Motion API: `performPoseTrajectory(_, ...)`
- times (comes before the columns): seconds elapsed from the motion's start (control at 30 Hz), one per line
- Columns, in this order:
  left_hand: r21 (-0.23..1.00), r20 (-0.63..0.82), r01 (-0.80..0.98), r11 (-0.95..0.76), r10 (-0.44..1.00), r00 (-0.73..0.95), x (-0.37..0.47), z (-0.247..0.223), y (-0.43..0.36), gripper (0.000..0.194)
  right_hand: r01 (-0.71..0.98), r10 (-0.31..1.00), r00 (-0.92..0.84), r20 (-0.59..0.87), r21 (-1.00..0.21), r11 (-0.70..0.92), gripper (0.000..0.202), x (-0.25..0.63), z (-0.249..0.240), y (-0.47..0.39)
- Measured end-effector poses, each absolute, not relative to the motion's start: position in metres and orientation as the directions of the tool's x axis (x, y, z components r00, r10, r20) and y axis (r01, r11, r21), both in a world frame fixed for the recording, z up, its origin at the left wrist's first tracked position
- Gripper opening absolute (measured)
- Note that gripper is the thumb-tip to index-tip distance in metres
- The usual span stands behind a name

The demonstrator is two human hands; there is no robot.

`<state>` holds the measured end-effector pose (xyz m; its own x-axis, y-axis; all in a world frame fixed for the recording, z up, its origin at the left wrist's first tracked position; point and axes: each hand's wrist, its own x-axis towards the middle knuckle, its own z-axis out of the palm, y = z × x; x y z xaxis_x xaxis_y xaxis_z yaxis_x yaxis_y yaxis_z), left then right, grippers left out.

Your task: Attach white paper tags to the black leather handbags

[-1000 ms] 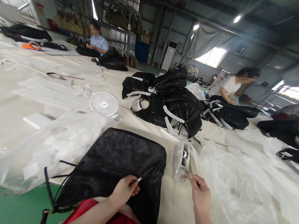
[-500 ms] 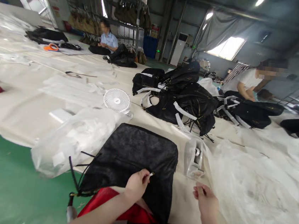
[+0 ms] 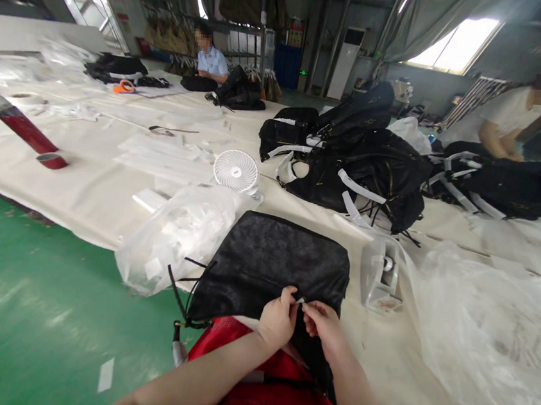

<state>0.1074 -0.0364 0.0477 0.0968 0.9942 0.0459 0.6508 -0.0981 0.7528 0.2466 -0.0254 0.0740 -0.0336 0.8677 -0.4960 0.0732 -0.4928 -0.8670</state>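
Note:
A black bag (image 3: pixel 279 255) lies flat at the near edge of the cream-covered table, partly over my red clothing. My left hand (image 3: pixel 279 319) is closed on a small white piece (image 3: pixel 301 300) at the bag's zipper. From the right, my right hand (image 3: pixel 320 322) meets it, thumb and fingers pinched at the same white piece. The fingertips of both hands nearly touch, just above the bag's surface. Black cords hang off the bag's left side.
Beside the bag are a plastic bag (image 3: pixel 183 232) on the left and a tape dispenser (image 3: pixel 382 282) on the right. Behind stand a white fan (image 3: pixel 236 170) and piled black bags (image 3: pixel 352 159). Two people sit or stand across the table (image 3: pixel 92 190).
My right hand has moved left from beside the tape dispenser to the white piece at my left hand. The camera view has shifted, and the left hand still pinches.

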Motion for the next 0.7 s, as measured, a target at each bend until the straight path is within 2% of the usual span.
performPoseTrajectory(0.23,0.779,0.03,0.617,-0.11,0.99,0.139,0.103,0.054,-0.031,0.019,0.109,0.841,-0.052,-0.539,-0.84,-0.532,0.026,0.251,0.067,-0.023)
performPoseTrajectory(0.3,0.861,-0.036,0.506,-0.045,0.988,0.149,0.1,0.058,-0.026,0.016,0.113,0.849,-0.104,-0.518,-0.854,-0.508,0.029,0.255,0.068,-0.026)
performPoseTrajectory(0.37,0.945,-0.166,0.309,0.104,0.969,0.183,0.098,0.061,-0.022,0.013,0.131,0.863,-0.155,-0.482,-0.875,-0.465,0.033,0.259,0.069,-0.029)
performPoseTrajectory(0.47,0.948,-0.318,0.104,0.301,0.917,0.24,0.099,0.064,-0.02,0.014,0.158,0.875,-0.177,-0.451,-0.89,-0.427,0.033,0.259,0.069,-0.03)
performPoseTrajectory(0.57,0.94,-0.341,0.067,0.334,0.914,0.219,0.104,0.063,-0.025,0.017,0.165,0.886,-0.14,-0.442,-0.893,-0.419,0.031,0.253,0.066,-0.03)
performPoseTrajectory(0.7,0.949,-0.314,0.066,0.307,0.94,0.134,0.11,0.06,-0.034,0.013,0.173,0.909,-0.047,-0.415,-0.899,-0.402,0.023,0.244,0.061,-0.031)
